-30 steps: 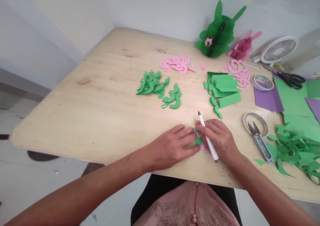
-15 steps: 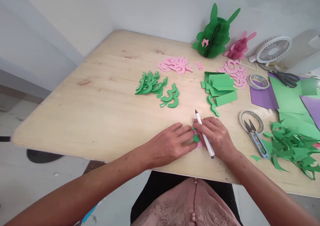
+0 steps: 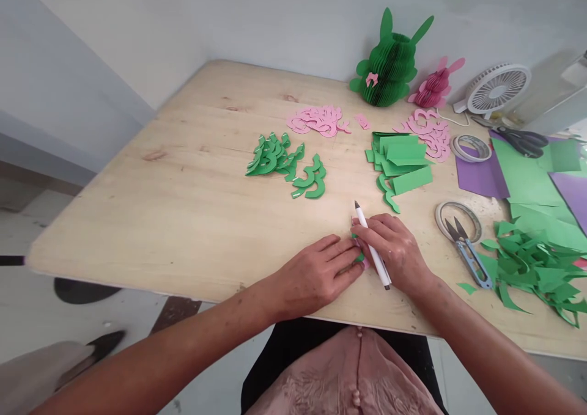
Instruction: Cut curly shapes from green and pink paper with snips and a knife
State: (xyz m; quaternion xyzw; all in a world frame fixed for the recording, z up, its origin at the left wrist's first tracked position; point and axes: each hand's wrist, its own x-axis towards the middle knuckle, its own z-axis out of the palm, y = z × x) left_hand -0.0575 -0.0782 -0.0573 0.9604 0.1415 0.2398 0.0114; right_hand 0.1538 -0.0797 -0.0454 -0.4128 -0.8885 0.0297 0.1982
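My right hand (image 3: 392,250) grips a white pen (image 3: 372,247) with its dark tip pointing away from me, near the front edge of the wooden table (image 3: 192,219). My left hand (image 3: 321,274) lies beside it, fingers pressed flat on a small green paper piece (image 3: 359,257) that rests on a pink piece; both papers are mostly hidden under the fingers. The two hands touch over the papers.
Green cut shapes (image 3: 282,161), pink cut shapes (image 3: 318,120), folded green strips (image 3: 401,158), tape rolls (image 3: 470,148), snips (image 3: 468,253), scissors (image 3: 523,140), green scraps (image 3: 536,268), coloured sheets (image 3: 527,173), paper rabbits (image 3: 389,60) and a small fan (image 3: 498,88) lie further back and right.
The view has drifted slightly; my hands stay together over the small papers, with the left fingers now covering more of the green piece.
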